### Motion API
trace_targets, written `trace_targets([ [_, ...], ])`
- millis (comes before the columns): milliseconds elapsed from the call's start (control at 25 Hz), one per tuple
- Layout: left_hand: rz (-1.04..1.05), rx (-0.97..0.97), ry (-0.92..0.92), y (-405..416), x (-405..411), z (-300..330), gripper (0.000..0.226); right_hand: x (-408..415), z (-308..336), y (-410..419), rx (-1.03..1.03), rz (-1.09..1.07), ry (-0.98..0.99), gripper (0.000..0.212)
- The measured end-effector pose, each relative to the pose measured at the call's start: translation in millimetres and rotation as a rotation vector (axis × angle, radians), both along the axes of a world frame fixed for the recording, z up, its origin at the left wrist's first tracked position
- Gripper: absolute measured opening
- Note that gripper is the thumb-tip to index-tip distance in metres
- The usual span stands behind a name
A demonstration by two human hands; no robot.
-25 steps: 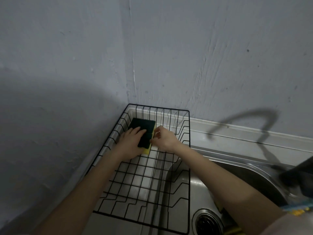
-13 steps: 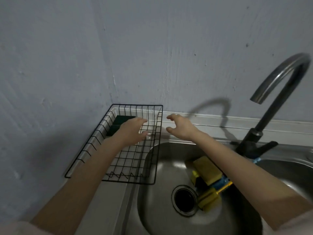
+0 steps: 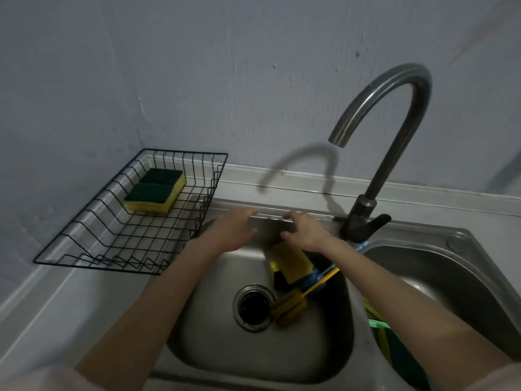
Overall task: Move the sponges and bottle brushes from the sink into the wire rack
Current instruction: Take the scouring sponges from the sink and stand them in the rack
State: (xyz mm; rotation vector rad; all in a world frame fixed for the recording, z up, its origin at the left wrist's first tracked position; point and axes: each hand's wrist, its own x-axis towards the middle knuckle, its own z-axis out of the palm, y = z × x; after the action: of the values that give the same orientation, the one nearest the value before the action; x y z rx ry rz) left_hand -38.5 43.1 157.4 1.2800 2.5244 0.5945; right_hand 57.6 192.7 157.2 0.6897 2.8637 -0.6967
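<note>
Two yellow sponges with dark green tops (image 3: 156, 191) lie side by side at the far end of the black wire rack (image 3: 84, 249), left of the sink. In the left sink basin (image 3: 203, 334) another yellow sponge (image 3: 290, 258) leans near the back wall, partly under my right hand. A bottle brush with a yellow handle and brownish head (image 3: 293, 303) lies by the drain, over a blue brush (image 3: 315, 280). My left hand (image 3: 228, 232) and my right hand (image 3: 306, 232) hover over the basin's back edge, fingers apart, holding nothing.
A dark curved faucet (image 3: 394, 131) rises behind the divider between the two basins. The right basin (image 3: 439, 277) holds green and yellow items (image 3: 394, 351) half hidden by my right arm. The drain (image 3: 253, 306) is open. A blue-grey wall stands close behind.
Both hands let go of the sponge in the rack and moved right to above the sink basin. The view swung right, bringing in the faucet and both basins.
</note>
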Motion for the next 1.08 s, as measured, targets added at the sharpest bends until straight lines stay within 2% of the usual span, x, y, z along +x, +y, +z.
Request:
trace_targets([
  [200, 0.036, -0.091, -0.179, 29, 12, -62, 0.055, 11, -53, 23, -0.071, -0.027, -0.181, 0.061],
  [400, 0.103, -0.123, -0.328, 48, 25, -121, 0.063, 12, -100, 31, -0.094, -0.074, -0.252, 0.071],
  [640, 0.184, -0.018, -0.511, 68, 32, -165, 0.077, 10, -125, 37, -0.224, -0.158, -0.163, 0.073],
  [800, 0.255, 0.091, -0.486, 77, 33, -182, 0.059, 12, -133, 34, -0.201, -0.164, -0.124, 0.074],
  [920, 0.304, 0.087, -0.464, 80, 31, -188, 0.045, 14, -135, 33, -0.156, -0.139, -0.136, 0.079],
  [1080, 0.325, 0.080, -0.510, 77, 37, -188, 0.036, 18, -133, 33, -0.200, -0.150, -0.106, 0.072],
])
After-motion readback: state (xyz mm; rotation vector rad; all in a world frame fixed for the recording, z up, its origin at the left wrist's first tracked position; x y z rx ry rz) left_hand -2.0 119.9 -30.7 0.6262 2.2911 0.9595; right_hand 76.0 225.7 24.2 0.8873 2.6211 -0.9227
